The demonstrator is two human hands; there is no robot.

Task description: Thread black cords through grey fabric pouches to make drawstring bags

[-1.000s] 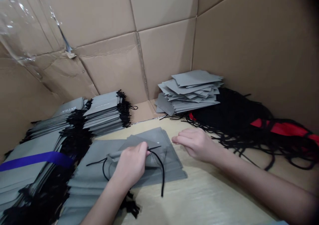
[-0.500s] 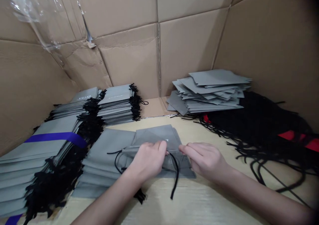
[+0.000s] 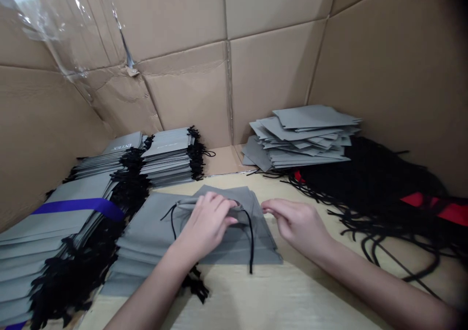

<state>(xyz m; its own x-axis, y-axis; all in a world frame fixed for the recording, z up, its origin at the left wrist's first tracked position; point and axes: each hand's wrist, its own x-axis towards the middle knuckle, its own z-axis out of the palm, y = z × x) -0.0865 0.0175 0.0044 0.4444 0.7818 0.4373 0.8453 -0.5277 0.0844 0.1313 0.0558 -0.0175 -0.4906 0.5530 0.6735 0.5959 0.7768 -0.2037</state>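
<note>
My left hand (image 3: pixel 210 220) pinches the top edge of a grey drawstring pouch (image 3: pixel 186 208), fingers above and thumb below. A black cord (image 3: pixel 251 242) hangs from the right end of that edge, and another black cord shows at its left end. To the right, apart from the pouch, my right hand (image 3: pixel 296 220) is closed with thumb and forefinger pressed together. Whatever is in that pinch is too small to make out. Under the pouch lie more flat grey pouches (image 3: pixel 256 252), with a fanned stack of grey pouches (image 3: pixel 146 223) on the left.
Strapped by a purple band (image 3: pixel 80 204), corded pouches fill the left side. More bundles (image 3: pixel 168 159) stand behind. At back right is a loose pile of grey pouches (image 3: pixel 307 135), beside a heap of black cords (image 3: pixel 380 179). Cardboard walls (image 3: pixel 270 71) enclose the table (image 3: pixel 248 300).
My right hand has drawn slightly away from the pouch edge. My left hand has shifted up and left, its fingers now spread further over the edge. The hanging cord has straightened.
</note>
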